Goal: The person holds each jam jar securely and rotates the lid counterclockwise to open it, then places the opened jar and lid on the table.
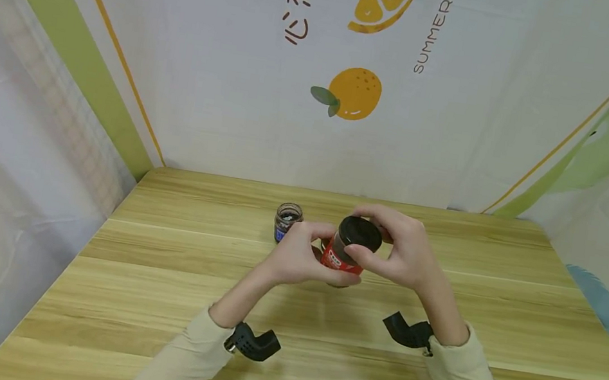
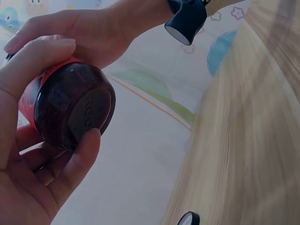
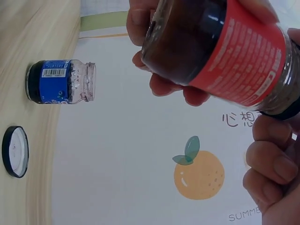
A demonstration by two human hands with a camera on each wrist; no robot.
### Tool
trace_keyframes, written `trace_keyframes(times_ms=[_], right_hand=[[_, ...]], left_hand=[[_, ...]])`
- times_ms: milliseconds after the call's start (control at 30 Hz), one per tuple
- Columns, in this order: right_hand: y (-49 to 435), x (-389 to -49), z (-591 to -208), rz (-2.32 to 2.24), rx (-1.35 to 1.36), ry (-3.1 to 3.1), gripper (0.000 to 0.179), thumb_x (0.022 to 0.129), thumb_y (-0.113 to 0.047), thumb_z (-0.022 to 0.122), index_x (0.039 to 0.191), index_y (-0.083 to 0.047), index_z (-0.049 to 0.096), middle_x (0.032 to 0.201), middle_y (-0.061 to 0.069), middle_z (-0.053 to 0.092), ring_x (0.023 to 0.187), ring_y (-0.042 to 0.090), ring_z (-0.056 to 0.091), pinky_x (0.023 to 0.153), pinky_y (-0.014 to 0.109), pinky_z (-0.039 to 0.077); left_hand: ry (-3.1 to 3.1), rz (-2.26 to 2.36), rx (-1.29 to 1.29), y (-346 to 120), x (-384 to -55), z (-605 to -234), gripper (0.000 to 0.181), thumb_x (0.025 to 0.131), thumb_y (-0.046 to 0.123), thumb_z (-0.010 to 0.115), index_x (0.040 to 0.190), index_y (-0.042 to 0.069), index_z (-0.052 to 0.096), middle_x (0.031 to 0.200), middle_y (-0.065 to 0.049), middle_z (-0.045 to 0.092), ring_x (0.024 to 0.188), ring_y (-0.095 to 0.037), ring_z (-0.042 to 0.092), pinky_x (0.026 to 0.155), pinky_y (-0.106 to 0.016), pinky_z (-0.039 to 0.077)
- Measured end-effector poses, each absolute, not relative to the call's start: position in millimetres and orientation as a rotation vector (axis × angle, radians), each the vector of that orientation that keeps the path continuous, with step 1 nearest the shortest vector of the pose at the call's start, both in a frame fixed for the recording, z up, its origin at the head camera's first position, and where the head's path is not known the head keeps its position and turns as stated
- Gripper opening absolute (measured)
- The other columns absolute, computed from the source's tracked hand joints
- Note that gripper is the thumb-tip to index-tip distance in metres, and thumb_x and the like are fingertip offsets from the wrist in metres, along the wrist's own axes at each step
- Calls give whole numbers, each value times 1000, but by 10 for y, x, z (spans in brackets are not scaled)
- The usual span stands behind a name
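A glass jar with a red label and dark contents is held tilted above the table. My left hand grips its body, and the left wrist view shows the dark glass base with a fingertip against it. On the jar's black lid are the curled fingers and thumb of my right hand. The lid sits on the jar's mouth. Beyond my left hand, a second jar with a blue label stands upright and uncapped, dark contents inside.
A loose black-rimmed lid lies on the wooden table near the blue-labelled jar, its white inside showing. Behind the table hangs a white cloth with orange prints. Both wrists carry black camera mounts.
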State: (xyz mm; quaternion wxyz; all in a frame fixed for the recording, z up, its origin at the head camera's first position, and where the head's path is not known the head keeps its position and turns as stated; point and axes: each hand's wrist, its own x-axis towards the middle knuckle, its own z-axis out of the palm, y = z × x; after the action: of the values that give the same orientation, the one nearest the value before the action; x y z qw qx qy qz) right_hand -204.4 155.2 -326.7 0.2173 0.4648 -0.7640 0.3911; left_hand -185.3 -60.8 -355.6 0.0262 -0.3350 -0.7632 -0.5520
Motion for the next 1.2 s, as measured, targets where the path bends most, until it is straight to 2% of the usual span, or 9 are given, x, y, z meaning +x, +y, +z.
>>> trace_keyframes(times_ms=[167, 333, 433, 533, 633, 733, 967, 1200], right_hand=[[1549, -2033, -3248, 1103, 1314, -2109, 51, 95, -55, 63, 117, -9, 68, 95, -3, 69, 69, 8, 54, 56, 19, 45], [1552, -2017, -3235, 1092, 1299, -2129, 58, 94, -58, 62, 123, -7, 68, 107, 3, 72, 80, 10, 63, 65, 20, 53], [1554, -2009, -3230, 1054, 1270, -2164, 64, 95, -61, 59, 128, -7, 66, 110, 3, 71, 82, 10, 65, 67, 21, 54], [1553, -2010, -3228, 981, 1195, -2214, 70, 96, -67, 51, 131, -8, 64, 90, -3, 66, 70, 7, 57, 60, 22, 47], [1548, -2013, -3225, 936, 1107, -2250, 72, 96, -71, 42, 130, -11, 65, 71, -10, 49, 59, 6, 42, 54, 26, 35], [1541, -2020, -3234, 941, 1045, -2261, 73, 96, -73, 39, 126, -12, 67, 67, -10, 40, 56, 7, 34, 52, 28, 29], [1520, -2006, -3222, 958, 986, -2286, 72, 94, -72, 49, 121, -9, 67, 69, -8, 46, 58, 11, 42, 53, 28, 34], [1482, -1950, -3191, 921, 870, -2443, 55, 92, -53, 69, 126, -11, 64, 71, -4, 50, 60, 13, 45, 56, 31, 38]], left_hand=[[-2364, -1742, -1053, -619, -1862, -3558, 29, 72, 18, 92, 93, 18, 73, 85, 7, 70, 88, -14, 61, 73, -35, 55], [-2359, -1727, -1041, -619, -1861, -3558, 29, 73, 20, 91, 96, 18, 74, 87, 8, 70, 86, -15, 60, 70, -33, 56], [-2345, -1700, -1038, -613, -1863, -3564, 29, 74, 21, 91, 97, 18, 74, 88, 9, 71, 85, -14, 60, 69, -33, 56], [-2324, -1650, -1030, -601, -1872, -3575, 31, 73, 21, 91, 98, 18, 74, 88, 11, 71, 83, -12, 62, 67, -32, 57], [-2303, -1581, -1009, -587, -1883, -3593, 31, 72, 22, 92, 98, 17, 74, 87, 11, 70, 80, -10, 63, 65, -31, 56], [-2278, -1491, -977, -572, -1891, -3603, 32, 71, 23, 93, 96, 15, 74, 86, 9, 71, 78, -8, 63, 63, -30, 55], [-2261, -1232, -810, -555, -1893, -3612, 37, 69, 29, 94, 97, 12, 76, 88, 3, 72, 80, -10, 64, 64, -25, 52], [-2276, -952, -618, -536, -1851, -3632, 43, 68, 32, 94, 96, 6, 74, 87, -5, 68, 83, -21, 62, 66, -31, 54]])
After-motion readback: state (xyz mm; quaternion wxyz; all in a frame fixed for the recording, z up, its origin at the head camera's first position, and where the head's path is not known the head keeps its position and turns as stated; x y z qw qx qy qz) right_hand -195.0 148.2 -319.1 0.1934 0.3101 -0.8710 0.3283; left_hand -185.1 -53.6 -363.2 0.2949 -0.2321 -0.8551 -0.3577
